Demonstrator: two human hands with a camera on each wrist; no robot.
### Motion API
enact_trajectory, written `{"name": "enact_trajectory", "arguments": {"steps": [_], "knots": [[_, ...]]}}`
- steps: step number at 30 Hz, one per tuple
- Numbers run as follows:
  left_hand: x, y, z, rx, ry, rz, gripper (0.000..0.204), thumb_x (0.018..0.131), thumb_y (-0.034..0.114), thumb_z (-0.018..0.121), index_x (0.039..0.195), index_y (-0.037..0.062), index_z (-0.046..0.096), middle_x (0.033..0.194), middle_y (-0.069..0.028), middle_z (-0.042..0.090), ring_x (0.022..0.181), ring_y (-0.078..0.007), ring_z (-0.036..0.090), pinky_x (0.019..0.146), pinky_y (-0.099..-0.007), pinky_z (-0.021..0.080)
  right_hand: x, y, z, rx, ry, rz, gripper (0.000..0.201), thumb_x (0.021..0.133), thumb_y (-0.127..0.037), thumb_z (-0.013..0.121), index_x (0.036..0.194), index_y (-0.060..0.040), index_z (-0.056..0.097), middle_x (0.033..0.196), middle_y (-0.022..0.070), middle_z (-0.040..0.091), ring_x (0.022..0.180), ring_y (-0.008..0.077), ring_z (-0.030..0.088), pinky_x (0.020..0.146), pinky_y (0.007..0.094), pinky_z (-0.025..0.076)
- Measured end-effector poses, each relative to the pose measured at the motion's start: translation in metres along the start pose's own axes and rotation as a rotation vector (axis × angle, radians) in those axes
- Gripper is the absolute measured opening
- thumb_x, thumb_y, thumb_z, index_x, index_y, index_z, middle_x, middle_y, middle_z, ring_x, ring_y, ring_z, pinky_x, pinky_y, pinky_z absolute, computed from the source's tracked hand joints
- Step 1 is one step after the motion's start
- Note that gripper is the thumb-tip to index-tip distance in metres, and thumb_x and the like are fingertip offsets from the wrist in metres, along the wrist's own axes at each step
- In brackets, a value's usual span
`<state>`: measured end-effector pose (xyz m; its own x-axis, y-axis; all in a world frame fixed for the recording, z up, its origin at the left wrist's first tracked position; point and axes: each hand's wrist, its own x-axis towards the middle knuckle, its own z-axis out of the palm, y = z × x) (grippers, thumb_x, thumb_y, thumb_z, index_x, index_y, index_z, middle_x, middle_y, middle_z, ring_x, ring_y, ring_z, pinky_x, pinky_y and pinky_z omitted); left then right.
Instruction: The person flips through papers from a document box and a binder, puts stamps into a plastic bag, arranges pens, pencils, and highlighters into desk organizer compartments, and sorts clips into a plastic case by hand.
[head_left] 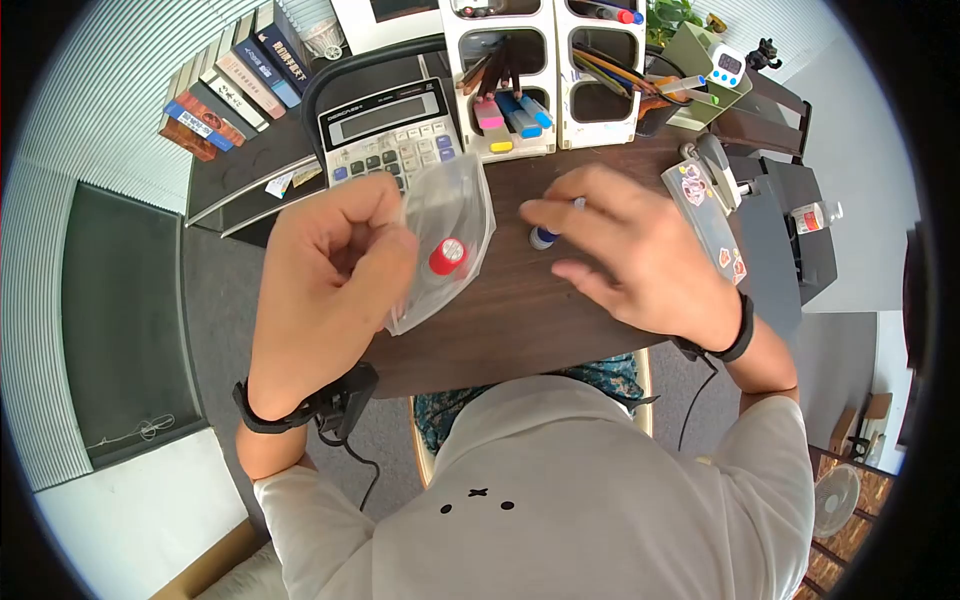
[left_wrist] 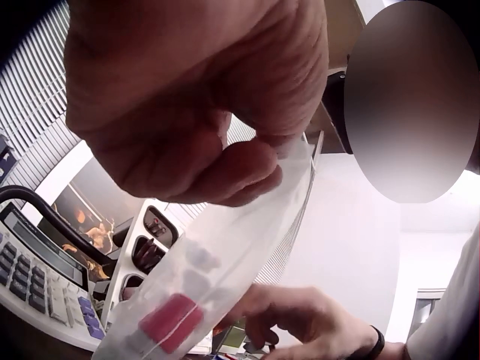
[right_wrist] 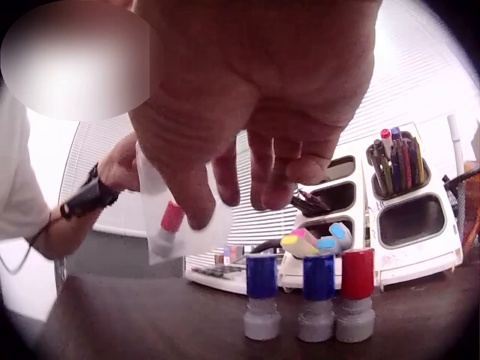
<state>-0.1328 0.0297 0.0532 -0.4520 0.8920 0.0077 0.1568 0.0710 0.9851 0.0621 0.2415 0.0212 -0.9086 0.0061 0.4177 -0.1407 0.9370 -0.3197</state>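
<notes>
My left hand [head_left: 335, 260] pinches the upper edge of a translucent plastic bag [head_left: 468, 195], held up over the desk. Low inside the bag lies a small red stamp [head_left: 447, 256] with a pale patterned top. My right hand [head_left: 640, 250] hovers palm down with fingers spread, holding nothing. Below it, in the right wrist view, three small stamps with clear ribbed bases stand upright in a row: a blue stamp [right_wrist: 262, 277], another blue stamp [right_wrist: 319, 279] and a red stamp [right_wrist: 358, 274]. From the head view, the right hand covers most of this group.
Along the back of the desk [head_left: 500, 340] stand a calculator [head_left: 390, 125] and a white pen organizer [head_left: 555, 100] with pens and highlighters. Books [head_left: 235, 80] line the back left. To the right are a stickered grey case [head_left: 705, 215] and a green holder with a timer [head_left: 727, 65].
</notes>
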Motion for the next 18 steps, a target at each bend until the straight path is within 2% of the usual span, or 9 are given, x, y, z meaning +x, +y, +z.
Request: {"name": "enact_trajectory", "arguments": {"steps": [3,4,8,10,11,13,15,17,18], "knots": [[0.004,-0.005,0.007,0.026,-0.056,-0.085,0.021,0.097,0.006,0.065,0.079,0.0033,0.055,0.068,0.0054,0.054,0.061,0.0007,0.046,0.054,-0.0207,0.034,-0.009,0.012,0.021,-0.296,-0.116,-0.113,0.035,0.079,-0.008,0.072,0.113,-0.0028,0.072,0.105,0.0127,0.066,0.092,0.0302,0.068,0.080,0.0418,0.057],[0.005,-0.009,0.009,0.036,-0.078,-0.120,0.021,0.096,0.006,0.066,0.079,0.0030,0.054,0.068,0.0054,0.052,0.062,0.0002,0.044,0.054,-0.0215,0.034,-0.010,0.012,0.024,-0.305,-0.150,-0.082,0.031,0.080,-0.010,0.065,0.110,-0.0033,0.072,0.103,0.0123,0.065,0.091,0.0309,0.068,0.081,0.0418,0.057],[0.008,-0.022,0.013,0.130,-0.173,-0.091,0.017,0.100,0.006,0.063,0.084,0.0045,0.056,0.069,0.0043,0.057,0.058,-0.0003,0.053,0.052,-0.0195,0.039,-0.007,0.010,0.009,-0.227,-0.192,-0.043,0.029,0.080,-0.006,0.071,0.109,-0.0019,0.071,0.102,0.0116,0.066,0.091,0.0296,0.069,0.079,0.0424,0.056],[0.010,-0.027,0.013,0.121,-0.189,-0.084,0.017,0.100,0.006,0.063,0.085,0.0042,0.056,0.070,0.0046,0.056,0.059,0.0001,0.052,0.052,-0.0195,0.039,0.000,-0.001,-0.015,-0.081,0.097,0.005,0.027,0.081,-0.003,0.078,0.107,-0.0012,0.071,0.101,0.0119,0.068,0.086,0.0291,0.068,0.073,0.0419,0.055],[0.010,-0.029,0.014,0.114,-0.217,-0.075,0.016,0.100,0.006,0.063,0.085,0.0038,0.056,0.070,0.0050,0.056,0.060,0.0004,0.052,0.052,-0.0194,0.040,0.001,-0.007,-0.025,-0.078,0.092,0.001,0.027,0.081,-0.003,0.078,0.107,-0.0012,0.071,0.101,0.0119,0.068,0.086,0.0291,0.068,0.073,0.0419,0.055],[0.012,-0.026,0.020,0.105,-0.198,-0.098,0.018,0.097,0.008,0.065,0.083,0.0022,0.055,0.069,0.0037,0.053,0.062,-0.0016,0.047,0.053,-0.0227,0.037,0.000,-0.015,-0.040,0.071,0.298,-0.037,0.027,0.084,-0.006,0.083,0.107,0.0009,0.070,0.103,0.0166,0.068,0.089,0.0292,0.067,0.075,0.0380,0.055],[0.015,-0.024,0.026,0.098,-0.187,-0.116,0.020,0.095,0.009,0.067,0.081,0.0005,0.055,0.067,0.0023,0.051,0.064,-0.0037,0.043,0.054,-0.0261,0.035,0.000,-0.015,-0.043,0.046,0.288,-0.132,0.027,0.084,-0.007,0.083,0.107,0.0018,0.071,0.104,0.0187,0.068,0.088,0.0280,0.067,0.072,0.0367,0.055],[0.018,-0.023,0.031,0.078,-0.211,-0.118,0.019,0.095,0.009,0.066,0.082,0.0001,0.055,0.067,0.0013,0.051,0.063,-0.0045,0.042,0.054,-0.0271,0.035,0.002,-0.018,-0.035,0.139,0.088,-0.213,0.029,0.085,-0.006,0.082,0.110,0.0027,0.072,0.105,0.0181,0.069,0.085,0.0280,0.067,0.070,0.0363,0.054],[0.018,-0.022,0.031,0.079,-0.214,-0.117,0.019,0.095,0.009,0.066,0.082,0.0001,0.055,0.067,0.0013,0.051,0.063,-0.0045,0.042,0.054,-0.0271,0.035,0.002,-0.016,-0.023,0.124,0.097,-0.231,0.029,0.084,-0.003,0.080,0.111,0.0027,0.072,0.106,0.0164,0.069,0.082,0.0290,0.068,0.068,0.0373,0.055]]}}
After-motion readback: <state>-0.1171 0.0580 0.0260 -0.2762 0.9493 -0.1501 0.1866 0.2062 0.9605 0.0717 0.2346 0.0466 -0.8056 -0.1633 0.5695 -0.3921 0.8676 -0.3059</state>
